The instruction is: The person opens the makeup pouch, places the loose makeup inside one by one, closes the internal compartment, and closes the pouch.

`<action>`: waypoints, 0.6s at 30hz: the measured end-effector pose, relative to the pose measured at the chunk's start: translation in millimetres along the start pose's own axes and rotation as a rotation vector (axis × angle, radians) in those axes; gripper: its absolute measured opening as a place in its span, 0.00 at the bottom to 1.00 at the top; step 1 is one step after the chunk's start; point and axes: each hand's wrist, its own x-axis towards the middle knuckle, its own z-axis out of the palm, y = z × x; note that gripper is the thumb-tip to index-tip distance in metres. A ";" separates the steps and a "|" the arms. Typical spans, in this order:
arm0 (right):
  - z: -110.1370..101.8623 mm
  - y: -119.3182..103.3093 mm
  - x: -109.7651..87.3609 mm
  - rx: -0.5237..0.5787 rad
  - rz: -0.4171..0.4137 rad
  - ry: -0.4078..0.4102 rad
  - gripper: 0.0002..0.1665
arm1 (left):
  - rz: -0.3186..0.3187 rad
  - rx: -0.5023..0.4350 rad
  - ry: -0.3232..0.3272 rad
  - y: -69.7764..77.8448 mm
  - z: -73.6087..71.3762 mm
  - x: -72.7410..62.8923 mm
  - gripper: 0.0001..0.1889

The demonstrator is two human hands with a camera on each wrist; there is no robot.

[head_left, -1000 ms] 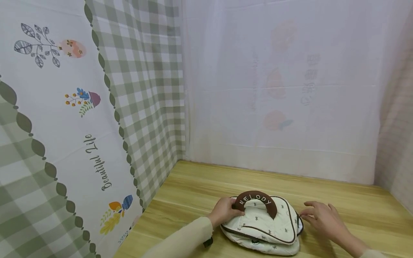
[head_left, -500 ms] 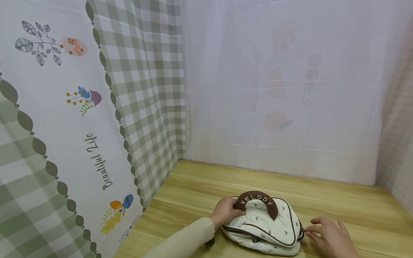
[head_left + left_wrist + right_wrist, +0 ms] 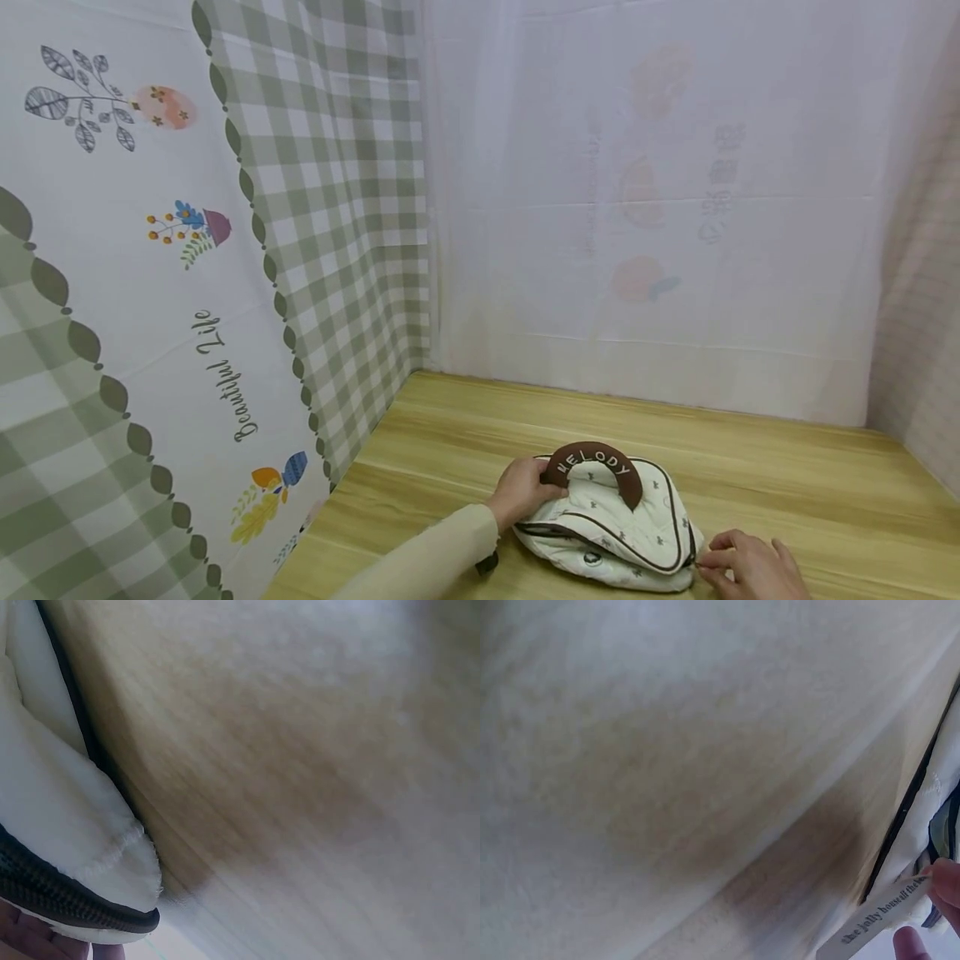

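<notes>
A small white quilted bag (image 3: 609, 508) with brown piping and tiny bow prints lies on the table. Its curved brown handle (image 3: 597, 454) reads "MELODY". My left hand (image 3: 519, 493) grips the bag's left side by the handle's end, thumb on top; in the left wrist view its fingers (image 3: 46, 939) lie under the dark zipper (image 3: 79, 907). At the near right corner, my right hand (image 3: 753, 569) pinches the zipper pull. A white printed ribbon tag (image 3: 874, 919) sticks out from those fingertips in the right wrist view.
The wood-grain table (image 3: 450, 442) runs back to a pale hanging cloth (image 3: 645, 350). A green-and-white checked curtain (image 3: 352, 208) closes off the left. Beside the left sleeve sits a small black object (image 3: 487, 564).
My right hand has moved toward me along the bag's right side, pulling the zipper pull to the near corner. The left hand has kept its grip in place.
</notes>
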 end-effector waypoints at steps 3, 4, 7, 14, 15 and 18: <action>2.1 -1.4 -1.2 -0.011 -0.038 0.033 0.05 | -0.004 -0.021 0.000 1.0 -1.9 -1.3 0.09; 2.7 -1.8 -1.5 -0.014 -0.038 0.044 0.06 | -0.003 -0.024 0.000 1.1 -2.0 -1.7 0.09; 4.1 -2.5 -1.0 0.001 -0.006 0.066 0.05 | -0.011 -0.043 -0.006 1.6 -2.8 -2.6 0.09; 1.6 -5.4 3.0 0.013 0.081 0.122 0.04 | -0.010 -0.076 -0.017 0.7 -4.1 -1.0 0.09; 1.2 -5.9 3.8 0.014 0.081 0.136 0.04 | -0.011 -0.078 -0.018 0.1 -4.4 -0.8 0.10; -1.5 -8.4 7.5 0.035 0.102 0.155 0.02 | -0.010 -0.090 -0.026 -1.8 -6.4 -0.7 0.10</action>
